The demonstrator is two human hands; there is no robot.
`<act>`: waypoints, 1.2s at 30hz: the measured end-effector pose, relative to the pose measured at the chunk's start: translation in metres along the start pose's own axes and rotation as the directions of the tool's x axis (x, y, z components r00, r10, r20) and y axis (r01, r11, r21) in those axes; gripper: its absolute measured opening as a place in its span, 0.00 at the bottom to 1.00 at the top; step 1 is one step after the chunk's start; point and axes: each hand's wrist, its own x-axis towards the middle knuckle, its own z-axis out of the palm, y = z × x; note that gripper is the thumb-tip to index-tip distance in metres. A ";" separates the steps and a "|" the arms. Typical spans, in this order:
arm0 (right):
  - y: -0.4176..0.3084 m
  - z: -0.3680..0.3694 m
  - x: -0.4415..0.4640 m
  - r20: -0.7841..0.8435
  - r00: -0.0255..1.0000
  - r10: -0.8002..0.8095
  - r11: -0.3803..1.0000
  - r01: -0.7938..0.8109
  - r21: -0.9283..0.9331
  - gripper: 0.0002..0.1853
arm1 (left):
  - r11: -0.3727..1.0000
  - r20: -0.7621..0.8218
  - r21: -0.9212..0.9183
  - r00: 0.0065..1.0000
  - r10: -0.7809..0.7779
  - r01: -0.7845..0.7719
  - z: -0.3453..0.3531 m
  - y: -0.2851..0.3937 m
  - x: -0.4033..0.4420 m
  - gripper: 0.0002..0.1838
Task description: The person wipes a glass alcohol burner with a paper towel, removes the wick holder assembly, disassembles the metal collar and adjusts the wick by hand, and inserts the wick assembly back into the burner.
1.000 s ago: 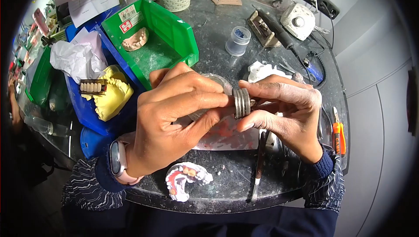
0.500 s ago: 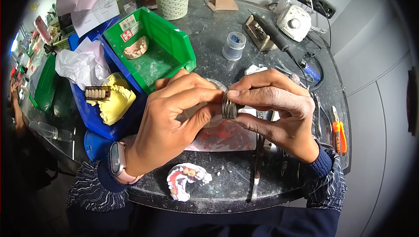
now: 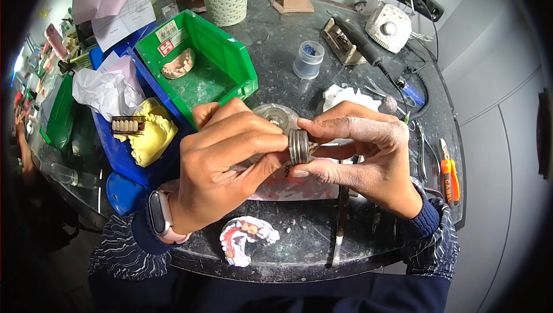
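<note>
Between my two hands is a small round grey metal piece with ridges round its side, like a screw cap. The fingertips of my left hand are closed against its left side. From the right, the thumb and fingers of my right hand pinch it. A clear round glass vessel stands just behind, partly covered by my hands. Beneath them lies a sheet with red smears. Nearer my body, a white dental model with pink wax and tooth-coloured parts rests on the bench.
At the left are a green bin holding a pink dental cast, and a blue bin with a yellow cast. A brush-like tool lies at front. Orange-handled pliers, a handpiece and a small tub lie around.
Both hands have come slightly lower with the ridged metal piece, which has turned to show more of its side. More of the glass vessel and white crumpled material behind shows.
</note>
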 end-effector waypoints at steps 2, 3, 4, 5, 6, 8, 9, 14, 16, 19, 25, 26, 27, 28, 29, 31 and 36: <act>-0.002 0.002 -0.001 -0.002 0.999 0.046 0.999 -0.046 0.013 0.22 | 0.997 -0.017 0.051 0.999 0.052 -0.051 0.000 0.001 -0.001 0.09; -0.002 0.003 -0.001 -0.002 0.998 0.069 0.997 -0.069 0.019 0.22 | 0.995 -0.019 0.072 0.997 0.068 -0.067 0.001 0.002 -0.001 0.09; -0.002 0.003 -0.001 -0.004 0.998 0.063 0.998 -0.063 0.023 0.21 | 0.992 -0.020 0.093 0.996 0.085 -0.083 0.001 0.002 -0.001 0.08; 0.000 0.004 -0.002 -0.007 0.998 0.055 0.998 -0.054 0.025 0.21 | 0.988 -0.020 0.115 0.994 0.104 -0.101 0.001 0.002 -0.001 0.08; 0.000 0.004 -0.002 -0.009 0.999 0.047 0.998 -0.047 0.029 0.21 | 0.993 -0.019 0.087 0.997 0.081 -0.079 0.001 0.002 -0.002 0.07; 0.000 0.004 -0.001 -0.009 0.998 -0.066 0.995 0.065 -0.072 0.20 | 0.999 -0.012 0.030 0.999 0.036 -0.036 0.003 0.000 -0.002 0.06; 0.000 0.003 0.000 -0.005 0.993 -0.121 0.985 0.119 -0.122 0.19 | 1.000 -0.008 0.008 1.000 0.011 -0.011 0.003 0.000 -0.001 0.06; 0.003 0.004 0.002 0.027 0.947 -0.321 0.902 0.314 -0.297 0.22 | 0.987 0.035 -0.106 0.993 -0.115 0.118 0.003 0.000 -0.001 0.05; 0.001 0.004 0.001 0.009 0.957 -0.291 0.914 0.281 -0.293 0.21 | 0.978 0.046 -0.142 0.988 -0.145 0.150 0.002 -0.002 -0.002 0.05; 0.003 0.003 0.001 0.000 0.973 -0.229 0.940 0.221 -0.260 0.23 | 0.969 0.040 -0.194 0.988 -0.148 0.153 0.003 -0.005 -0.003 0.07; -0.003 -0.002 0.004 -0.028 0.993 -0.116 0.972 0.108 -0.209 0.23 | 0.941 -0.003 -0.281 0.981 -0.195 0.186 0.002 -0.010 -0.003 0.10; -0.004 -0.002 0.004 -0.044 0.996 -0.083 0.979 0.074 -0.188 0.23 | 0.926 -0.012 -0.322 0.977 -0.213 0.198 0.003 -0.011 -0.002 0.10; -0.004 -0.002 0.003 -0.052 0.998 -0.042 0.991 0.035 -0.133 0.22 | 0.891 0.044 -0.384 0.969 -0.245 0.243 0.000 -0.014 -0.003 0.11; -0.002 -0.001 0.003 -0.043 0.997 -0.057 0.992 0.052 -0.118 0.21 | 0.904 0.061 -0.364 0.974 -0.219 0.226 -0.002 -0.016 -0.004 0.10; 0.001 0.000 0.003 -0.035 0.997 -0.073 0.992 0.069 -0.103 0.21 | 0.916 0.079 -0.343 0.978 -0.193 0.209 -0.004 -0.019 -0.004 0.09; 0.002 -0.001 0.003 -0.019 0.995 -0.095 0.991 0.092 -0.098 0.20 | 0.925 0.087 -0.331 0.982 -0.169 0.188 -0.004 -0.020 -0.004 0.09; -0.001 -0.002 0.002 -0.006 0.998 -0.065 0.997 0.065 -0.046 0.20 | 0.916 0.032 -0.361 0.985 -0.172 0.172 -0.003 -0.014 -0.003 0.07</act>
